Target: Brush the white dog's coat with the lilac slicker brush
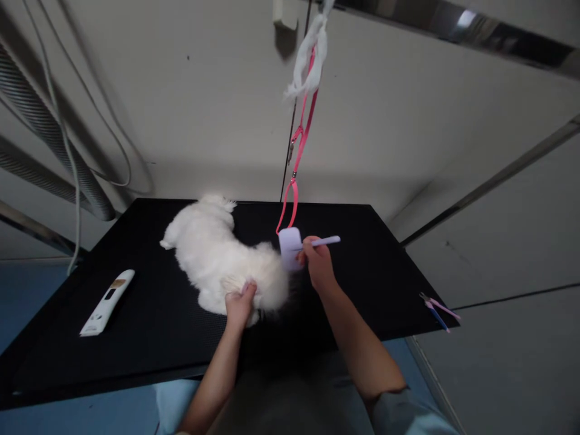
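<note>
The white dog point(212, 251) is left of the table's middle, its body running from the back edge towards the front edge. The left hand point(240, 302) grips fur at its head; the right hand point(317, 261) grips a lilac brush point(290, 246) just beside the head. A wide stretch of table point(362, 266) runs from there to the right edge. Pliers point(438, 311) lie at the front right corner, a trimmer point(107, 303) near the left edge. A pink strap point(304, 142) hangs just behind the brush; the wall point(217, 121) bounds the back edge.
</note>
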{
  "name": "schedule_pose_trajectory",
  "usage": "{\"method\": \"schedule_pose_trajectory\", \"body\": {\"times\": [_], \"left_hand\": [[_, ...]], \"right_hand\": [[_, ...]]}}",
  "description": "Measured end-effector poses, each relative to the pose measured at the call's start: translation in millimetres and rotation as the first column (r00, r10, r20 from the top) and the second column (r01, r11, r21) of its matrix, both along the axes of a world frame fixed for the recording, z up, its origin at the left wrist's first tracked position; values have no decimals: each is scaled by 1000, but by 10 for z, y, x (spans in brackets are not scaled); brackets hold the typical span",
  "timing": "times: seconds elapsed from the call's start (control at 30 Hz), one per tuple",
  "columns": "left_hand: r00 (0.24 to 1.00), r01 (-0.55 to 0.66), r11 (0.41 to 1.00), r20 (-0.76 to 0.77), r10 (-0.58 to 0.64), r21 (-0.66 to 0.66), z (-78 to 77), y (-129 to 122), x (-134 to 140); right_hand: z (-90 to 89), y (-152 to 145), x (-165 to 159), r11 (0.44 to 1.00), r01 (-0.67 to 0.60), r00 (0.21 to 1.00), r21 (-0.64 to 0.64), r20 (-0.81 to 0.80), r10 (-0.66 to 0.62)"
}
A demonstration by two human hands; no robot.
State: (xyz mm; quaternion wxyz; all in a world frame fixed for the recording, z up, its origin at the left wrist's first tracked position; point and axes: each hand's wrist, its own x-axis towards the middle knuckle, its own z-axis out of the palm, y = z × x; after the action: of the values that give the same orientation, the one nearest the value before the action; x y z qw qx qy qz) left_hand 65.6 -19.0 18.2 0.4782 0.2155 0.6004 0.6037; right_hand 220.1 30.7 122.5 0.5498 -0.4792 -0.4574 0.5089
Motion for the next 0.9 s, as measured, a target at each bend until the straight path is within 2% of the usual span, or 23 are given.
{"method": "schedule_pose_trajectory", "body": {"times": [0.03, 0.07, 0.13, 0.17, 0.23, 0.27, 0.3, 0.33, 0.37, 0.4, 0.43, 0.47, 0.53, 0.57, 0.6, 0.63, 0.7, 0.73, 0.77, 0.83, 0.87, 0.9], "left_hand": [[998, 36, 999, -40, -37, -27, -34, -15, -32], [993, 76, 995, -88, -82, -71, -70, -31, -64], [972, 107, 980, -191, -139, -168, -135, -67, -118], [960, 105, 975, -235, -150, -194, -160, -85, -138], [948, 106, 976, -276, -157, -191, -196, -114, -162], [948, 112, 979, -277, -156, -169, -206, -125, -167], [948, 127, 981, -273, -163, -143, -213, -131, -172], [948, 144, 983, -269, -170, -117, -218, -134, -177], [948, 155, 984, -269, -173, -85, -224, -135, -183], [948, 157, 986, -273, -164, -47, -230, -135, -191], [949, 153, 988, -279, -149, -8, -239, -135, -202], [948, 156, 987, -283, -142, 28, -252, -139, -213], [949, 182, 980, -277, -154, 79, -287, -161, -225], [951, 187, 978, -266, -157, 92, -307, -179, -220], [958, 170, 981, -247, -143, 94, -325, -200, -204], [970, 128, 988, -218, -108, 83, -339, -221, -175], [994, -3, 1000, -112, 5, 17, -343, -246, -80], [998, -57, 998, -34, 56, -16, -331, -243, -20], [994, -87, 996, 59, 89, -36, -309, -228, 42], [960, -125, 992, 248, 128, -26, -251, -164, 156], [938, -147, 989, 315, 145, -15, -223, -122, 201], [923, -169, 986, 349, 162, -10, -202, -79, 235]], "right_hand": [[-17, -21, 2, 999, -38, 999, 10, -4, 38], [-33, -41, 0, 990, -138, 990, -27, 4, 139], [-54, -67, -2, 935, -318, 946, -156, 11, 323], [-56, -72, 4, 933, -313, 947, -178, 13, 320], [-51, -81, 30, 992, -101, 994, -81, 20, 103], [-49, -91, 41, 1000, 8, 1000, -10, 9, -8], [-52, -109, 47, 999, 37, 999, 29, 0, -37], [-61, -131, 45, 999, -28, 1000, 19, -1, 28], [-77, -155, 37, 987, -156, 988, -38, -1, 156], [-96, -177, 25, 953, -280, 960, -115, -11, 280], [-115, -192, 14, 922, -346, 937, -174, -24, 348], [-132, -201, 4, 923, -335, 941, -192, -28, 336], [-155, -202, -6, 986, -137, 990, -94, -28, 135], [-164, -200, -10, 997, -66, 997, -29, -44, 65], [-174, -199, -14, 996, -84, 995, 4, -61, 84], [-185, -200, -19, 984, -177, 982, -8, -74, 176], [-210, -206, -30, 924, -364, 930, -117, -99, 354], [-220, -210, -33, 918, -364, 930, -158, -106, 351], [-226, -216, -35, 945, -285, 957, -160, -107, 271], [-225, -230, -36, 997, -34, 992, -72, -124, 25], [-220, -238, -36, 999, 11, 990, -38, -140, -17], [-213, -243, -35, 999, -28, 989, -38, -145, 22]]}}
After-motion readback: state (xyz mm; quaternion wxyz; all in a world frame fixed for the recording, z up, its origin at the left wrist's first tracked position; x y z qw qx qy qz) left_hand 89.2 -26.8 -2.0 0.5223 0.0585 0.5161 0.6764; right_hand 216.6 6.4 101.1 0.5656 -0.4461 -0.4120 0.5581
